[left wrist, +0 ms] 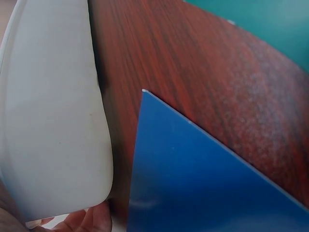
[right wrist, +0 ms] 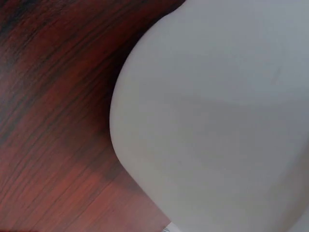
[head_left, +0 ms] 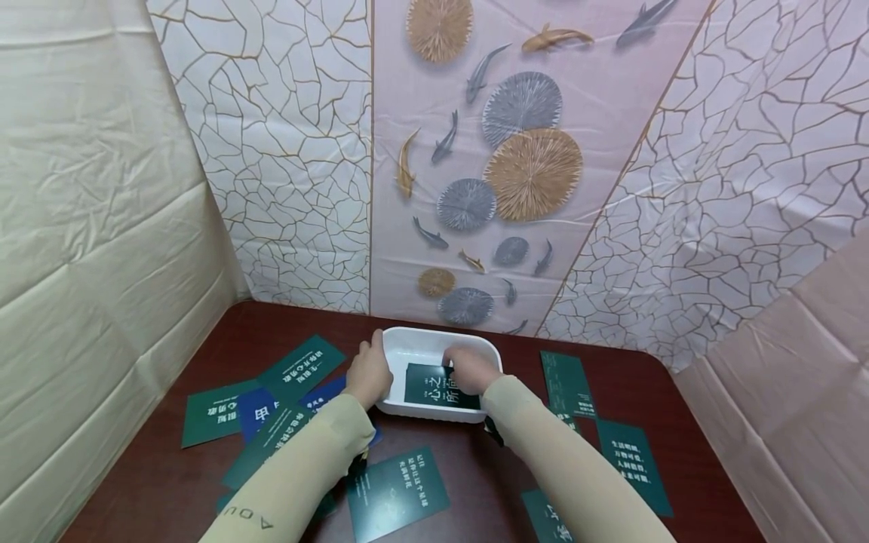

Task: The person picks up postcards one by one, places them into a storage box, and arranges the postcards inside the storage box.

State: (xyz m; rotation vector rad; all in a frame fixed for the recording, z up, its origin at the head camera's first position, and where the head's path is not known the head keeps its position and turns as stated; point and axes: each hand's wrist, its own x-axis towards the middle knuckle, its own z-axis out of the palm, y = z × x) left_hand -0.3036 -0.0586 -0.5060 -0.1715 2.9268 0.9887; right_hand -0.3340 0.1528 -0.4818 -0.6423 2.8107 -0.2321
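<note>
A white plastic basin [head_left: 441, 411] sits toward the back of the table, with a green card [head_left: 424, 385] bearing white characters inside it. My left hand [head_left: 370, 373] grips the basin's left end; in the left wrist view its fingers [left wrist: 99, 217] curl around the basin's wall [left wrist: 58, 121]. Reaching over the right rim, my right hand [head_left: 471, 369] has curled fingers at the upper right edge of the green card. The right wrist view shows the basin's outer wall [right wrist: 207, 121], and the right fingers are hidden there.
Several green and blue cards lie overlapping at the left, among them a green one [head_left: 302, 369] and a blue one [head_left: 256, 411]. Another green card [head_left: 397, 494] lies in front of the basin. More green cards [head_left: 634, 464] are spread at the right of the dark red table [head_left: 485, 490].
</note>
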